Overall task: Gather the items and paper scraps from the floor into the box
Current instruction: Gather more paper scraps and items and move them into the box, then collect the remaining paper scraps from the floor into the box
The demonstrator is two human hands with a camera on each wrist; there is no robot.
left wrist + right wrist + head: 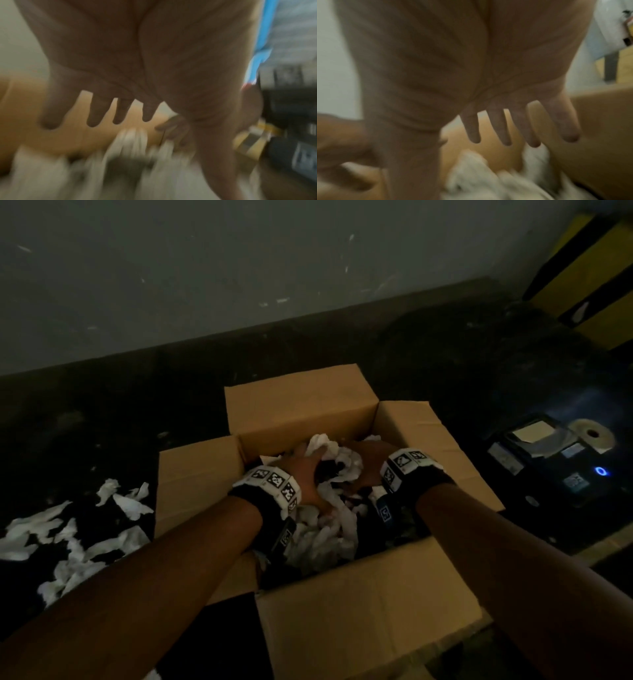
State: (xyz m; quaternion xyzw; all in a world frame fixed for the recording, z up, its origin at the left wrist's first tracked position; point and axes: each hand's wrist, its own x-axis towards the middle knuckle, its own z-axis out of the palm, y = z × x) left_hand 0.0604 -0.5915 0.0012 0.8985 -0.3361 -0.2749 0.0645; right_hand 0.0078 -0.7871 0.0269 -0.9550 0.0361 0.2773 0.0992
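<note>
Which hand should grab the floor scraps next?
Left, probably. The floor scraps lie on the left hand's side of the box; the right hand would have to cross over. Both hands are open.

In the head view, the fingertips of the left hand point(308, 474) and the right hand point(368, 465) are buried in the paper scraps point(329, 525), so it cannot be told if something is held. The bottom of the box point(370, 621) is covered. Both forearms are cut by the lower edge. The dark device point(548, 463) at 3 o'clock is too dim to be identified. In both wrist views the scraps are smeared by motion blur.
</note>
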